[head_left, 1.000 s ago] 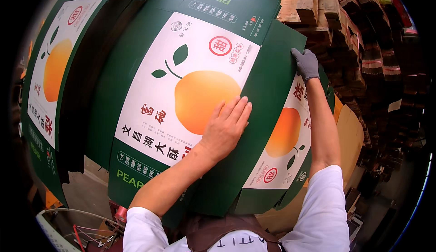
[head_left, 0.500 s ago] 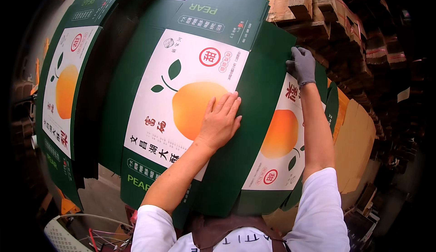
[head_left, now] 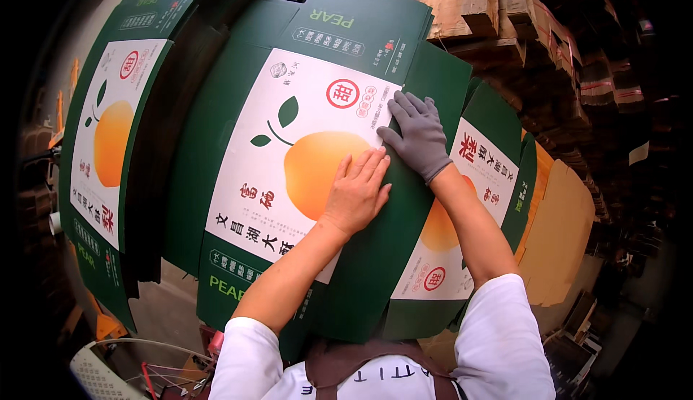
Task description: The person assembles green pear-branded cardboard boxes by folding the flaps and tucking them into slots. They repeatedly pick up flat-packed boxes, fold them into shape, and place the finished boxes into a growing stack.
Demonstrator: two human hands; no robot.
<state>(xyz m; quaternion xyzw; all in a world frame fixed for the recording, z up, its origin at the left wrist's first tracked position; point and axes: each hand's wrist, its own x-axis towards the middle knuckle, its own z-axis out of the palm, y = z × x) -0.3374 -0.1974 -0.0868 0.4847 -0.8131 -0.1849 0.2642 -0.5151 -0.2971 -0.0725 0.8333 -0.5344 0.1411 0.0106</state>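
A flat green cardboard carton blank lies in front of me, printed with a white panel and a yellow-orange pear. My left hand is bare and rests flat on the pear print, its fingers stretched out. Just to its upper right, my right hand wears a grey glove. It lies flat with fingers extended across the edge between the white panel and the green strip. On the right, my right forearm covers part of a second printed pear panel.
To the left stands a stack of similar green printed blanks. Plain brown cardboard sits at the right. Wooden pallets are piled at the far right. A metal wire-like frame shows at the lower left.
My gloved right hand has moved left and nearer, from the far right edge of the cardboard to beside my left hand. The printed blank has shifted slightly right, with my left hand still on it.
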